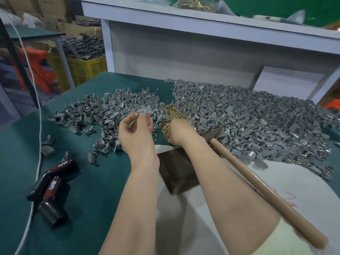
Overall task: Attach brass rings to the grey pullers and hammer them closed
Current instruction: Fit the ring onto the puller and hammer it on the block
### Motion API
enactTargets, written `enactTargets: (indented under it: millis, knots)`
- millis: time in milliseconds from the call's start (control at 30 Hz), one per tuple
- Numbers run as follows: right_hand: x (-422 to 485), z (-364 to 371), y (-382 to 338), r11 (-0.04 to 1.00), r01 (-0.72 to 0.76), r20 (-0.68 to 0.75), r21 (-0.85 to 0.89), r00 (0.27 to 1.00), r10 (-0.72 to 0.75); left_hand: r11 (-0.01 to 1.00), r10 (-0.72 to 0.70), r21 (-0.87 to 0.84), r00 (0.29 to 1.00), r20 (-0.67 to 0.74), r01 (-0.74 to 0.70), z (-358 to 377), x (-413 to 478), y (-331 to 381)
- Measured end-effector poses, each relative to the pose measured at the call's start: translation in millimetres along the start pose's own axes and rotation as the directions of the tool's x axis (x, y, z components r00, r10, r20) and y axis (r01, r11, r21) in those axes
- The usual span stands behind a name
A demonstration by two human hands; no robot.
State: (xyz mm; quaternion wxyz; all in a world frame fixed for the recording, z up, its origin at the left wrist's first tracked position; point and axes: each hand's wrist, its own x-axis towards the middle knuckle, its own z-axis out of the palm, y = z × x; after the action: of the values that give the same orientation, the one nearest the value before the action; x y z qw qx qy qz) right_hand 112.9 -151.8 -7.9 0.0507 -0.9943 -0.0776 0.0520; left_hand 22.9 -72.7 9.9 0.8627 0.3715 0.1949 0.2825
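My left hand (135, 132) is raised over the green table (88, 173) and pinches a grey puller (142, 110) at its fingertips. My right hand (179, 132) reaches into the small heap of brass rings (172, 115); its fingers are buried there and hidden from view. A hammer with a long wooden handle (257, 183) lies beside my right forearm, its metal head (213, 134) near my wrist. A dark metal block (177, 171) sits between my forearms.
A large heap of grey pullers (257, 124) covers the right of the table, a smaller heap (103, 111) the left. A black and red tape tool (52, 186) and a white cord (39, 137) lie at the left. A white shelf (202, 24) stands behind.
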Motion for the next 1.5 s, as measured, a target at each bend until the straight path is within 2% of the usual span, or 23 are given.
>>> enactTargets:
  millis: [133,233,333,433,500,600,667,767,833,933,1000,1133,1267,1433,1500]
  knots:
    - [4.6,2.3,-5.0,0.997,0.033,-0.004,-0.069,0.999,-0.033,0.999,-0.031,0.01,0.999,0.017,0.031,0.5,-0.8,-0.9]
    - [5.7,0.8,-5.0,0.992,0.067,0.026,-0.104,0.998,-0.064,0.995,-0.045,0.096,0.994,0.095,0.036,1.8,-2.8,-3.5]
    - [-0.9,-6.2,-0.9,0.998,0.044,0.003,-0.05,0.999,-0.044,0.986,-0.051,0.167,0.982,0.183,0.02,3.0,-4.8,-5.7]
    - [-15.2,-21.6,14.3,0.984,-0.006,-0.115,0.177,0.993,0.026,0.952,-0.042,0.302,0.963,0.267,-0.042,3.4,-6.3,-8.2]
    - [-32.3,-32.9,29.7,0.883,-0.015,-0.179,0.47,0.977,0.112,0.899,-0.02,0.413,0.931,0.365,-0.143,3.9,-9.5,-9.6]
    - [-63.4,-44.5,56.4,0.678,0.019,-0.229,0.735,0.948,0.222,0.73,-0.052,0.577,0.812,0.582,-0.366,5.2,-18.5,-12.0]
    - [-84.2,-45.1,71.4,0.562,0.05,-0.237,0.825,0.935,0.264,0.527,-0.117,0.658,0.721,0.683,-0.537,5.6,-26.7,-16.5]
    - [-109.7,-36.6,87.2,0.451,0.105,-0.252,0.886,0.926,0.281,0.15,-0.216,0.698,0.666,0.714,-0.7,6.7,-34.6,-20.0]
    - [-118.9,-28.1,92.1,0.413,0.132,-0.256,0.901,0.931,0.26,0.059,-0.269,0.69,0.654,0.707,-0.722,6.7,-35.6,-20.0]
    - [-125.0,-17.4,90.0,0.428,0.17,-0.278,0.888,0.938,0.205,0.105,-0.282,0.7,0.654,0.702,-0.706,7.1,-37.0,-17.0]
    - [-126.1,-13.5,85.6,0.437,0.217,-0.326,0.873,0.926,0.191,0.187,-0.243,0.69,0.648,0.722,-0.699,8.3,-37.2,-15.1]
    - [-124.9,-10.0,76.8,0.415,0.289,-0.397,0.863,0.895,0.201,0.372,-0.174,0.604,0.586,0.791,-0.705,10.5,-40.9,-13.3]
    - [-123.7,-8.0,74.6,0.355,0.293,-0.382,0.888,0.899,0.213,0.355,-0.109,0.573,0.576,0.81,-0.739,13.0,-43.9,-13.5]
    - [-123.0,-8.6,73.9,0.158,0.259,-0.291,0.953,0.926,0.239,0.335,-0.09,0.586,0.594,0.799,-0.737,13.7,-46.3,-14.8]
    - [-122.9,-8.3,72.4,0.135,0.254,-0.282,0.958,0.924,0.258,0.33,-0.084,0.587,0.596,0.798,-0.739,13.8,-47.6,-15.0]
